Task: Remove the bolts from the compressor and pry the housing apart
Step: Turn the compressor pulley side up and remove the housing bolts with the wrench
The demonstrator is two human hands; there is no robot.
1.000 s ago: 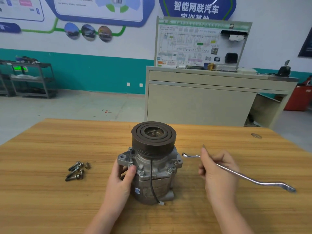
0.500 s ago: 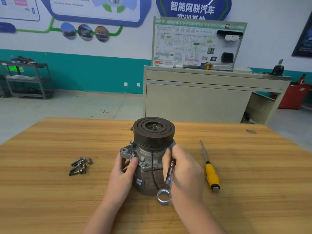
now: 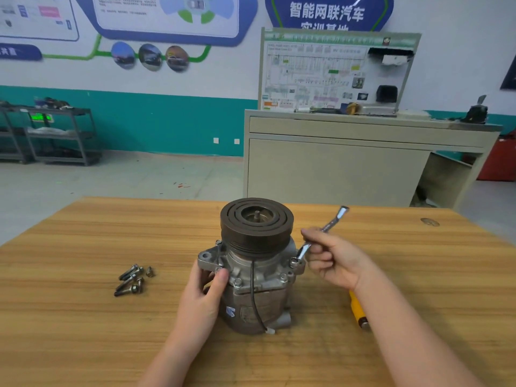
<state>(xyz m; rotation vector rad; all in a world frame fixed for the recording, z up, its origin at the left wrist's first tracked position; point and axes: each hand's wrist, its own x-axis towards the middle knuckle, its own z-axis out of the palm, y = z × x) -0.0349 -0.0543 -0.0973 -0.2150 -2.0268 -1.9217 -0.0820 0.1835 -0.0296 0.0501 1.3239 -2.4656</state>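
The compressor point(image 3: 255, 270), a grey metal body topped by a dark grooved pulley, is being stood upright near the middle of the wooden counter point(image 3: 83, 331), with a black wire hanging down its front. It is being gripped at its left mounting ear by the left hand point(image 3: 205, 293), fingers curled round it. A wrench point(image 3: 321, 233) is being held in the curled right hand point(image 3: 335, 261), its lower end set on a bolt point(image 3: 293, 261) at the flange, while loose bolts point(image 3: 131, 279) are lying to the left.
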